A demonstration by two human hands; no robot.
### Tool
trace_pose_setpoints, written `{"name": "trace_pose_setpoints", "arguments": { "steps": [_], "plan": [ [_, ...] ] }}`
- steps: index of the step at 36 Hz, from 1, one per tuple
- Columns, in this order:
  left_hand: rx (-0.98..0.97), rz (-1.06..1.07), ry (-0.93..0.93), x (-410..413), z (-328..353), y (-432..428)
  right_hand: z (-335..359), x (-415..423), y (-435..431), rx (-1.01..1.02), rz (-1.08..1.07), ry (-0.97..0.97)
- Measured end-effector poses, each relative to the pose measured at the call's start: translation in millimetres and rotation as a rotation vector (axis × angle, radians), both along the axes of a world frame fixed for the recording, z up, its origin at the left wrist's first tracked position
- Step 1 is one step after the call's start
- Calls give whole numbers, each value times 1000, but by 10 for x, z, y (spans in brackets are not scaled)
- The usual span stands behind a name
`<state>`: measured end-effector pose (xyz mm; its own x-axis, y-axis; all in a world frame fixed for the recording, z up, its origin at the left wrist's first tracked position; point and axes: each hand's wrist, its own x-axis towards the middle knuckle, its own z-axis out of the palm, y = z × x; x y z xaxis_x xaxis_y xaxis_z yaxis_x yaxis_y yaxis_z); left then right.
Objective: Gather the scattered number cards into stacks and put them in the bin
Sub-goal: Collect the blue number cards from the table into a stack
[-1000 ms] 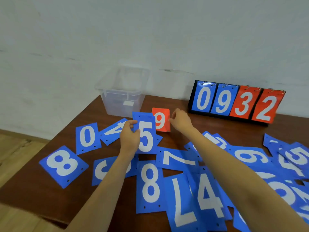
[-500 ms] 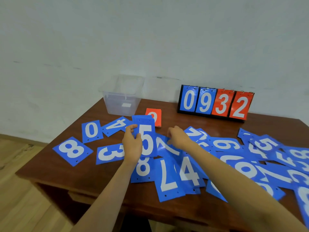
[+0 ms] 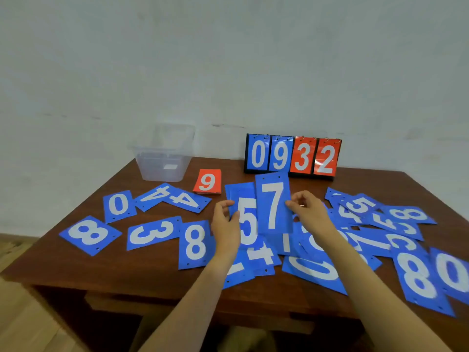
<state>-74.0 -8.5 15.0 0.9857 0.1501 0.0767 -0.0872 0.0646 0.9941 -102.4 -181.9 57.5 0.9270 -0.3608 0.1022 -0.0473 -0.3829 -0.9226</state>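
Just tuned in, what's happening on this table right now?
A person is collecting number cards. The left hand holds a blue 5 card, and the right hand brings a blue 7 card up beside it, partly overlapping it. Many blue cards lie scattered on the table. The clear bin at the back shows no cards inside.

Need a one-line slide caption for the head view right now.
Left hand holds blue 5 card, right hand holds blue 7 card beside it; clear bin waits.
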Motion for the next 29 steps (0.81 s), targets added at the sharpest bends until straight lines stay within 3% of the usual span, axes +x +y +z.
{"name": "trace_pose_setpoints", "arguments": {
  "steps": [3,6,11,17,24,29],
  "plan": [
    [-4,-57,34,-66,-3,-153,-158,-91,-48,115,14,73],
    [-26,-121,58,-116,-6,-252,-286,-113,-38,104,4,83],
    [-9,-175,32,-147,-38,-275,-406,-78,52,-101,20,43],
    [70,-85,42,-80,-100,-51,-550,43,116,-375,86,68],
    [175,89,66,45,-154,332,-576,187,231,-589,342,386],
    [210,148,103,123,-191,471,-565,321,408,-688,350,537]
  ]
}}
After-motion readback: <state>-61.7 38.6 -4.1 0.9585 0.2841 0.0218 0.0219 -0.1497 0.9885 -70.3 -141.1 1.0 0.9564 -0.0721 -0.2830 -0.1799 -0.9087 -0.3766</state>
